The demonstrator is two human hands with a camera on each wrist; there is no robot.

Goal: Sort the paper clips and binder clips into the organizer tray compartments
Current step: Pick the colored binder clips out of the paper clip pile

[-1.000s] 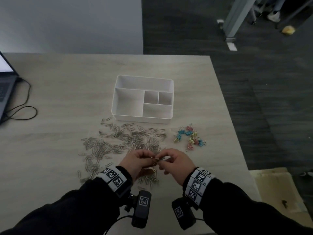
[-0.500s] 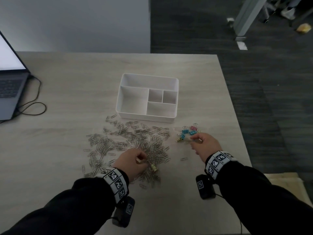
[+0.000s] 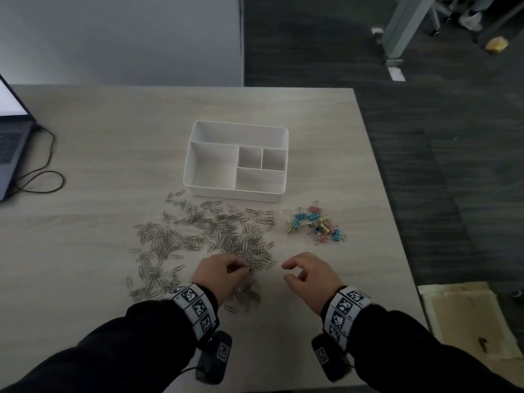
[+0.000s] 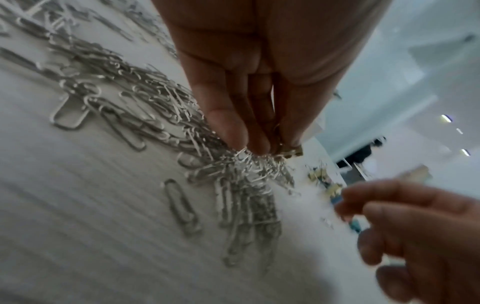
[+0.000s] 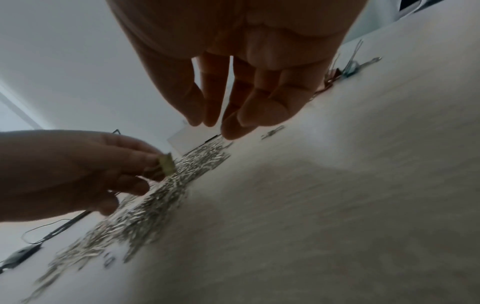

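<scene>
A white organizer tray (image 3: 232,193) with several bare compartments stands mid-table. In front of it spreads a wide pile of silver paper clips (image 3: 204,236), and to its right lies a small heap of coloured binder clips (image 3: 317,224). My left hand (image 3: 241,269) hovers over the near edge of the paper clips and pinches a gold binder clip (image 5: 166,165) between thumb and fingers, fingertips (image 4: 233,135) pointing down into the pile. To the right, my right hand (image 3: 286,272) hangs above bare table with loosely curled fingers (image 5: 233,127) and holds nothing.
A laptop (image 3: 11,143) and its looped black cable (image 3: 42,177) sit at the table's left edge. The table's right edge runs close beside the binder clips. Flattened cardboard (image 3: 465,319) lies on the dark floor at the right.
The hands, joined over the pile a second ago, split. My right hand reached out to the binder clip heap, then drew back near the left hand with nothing in it.
</scene>
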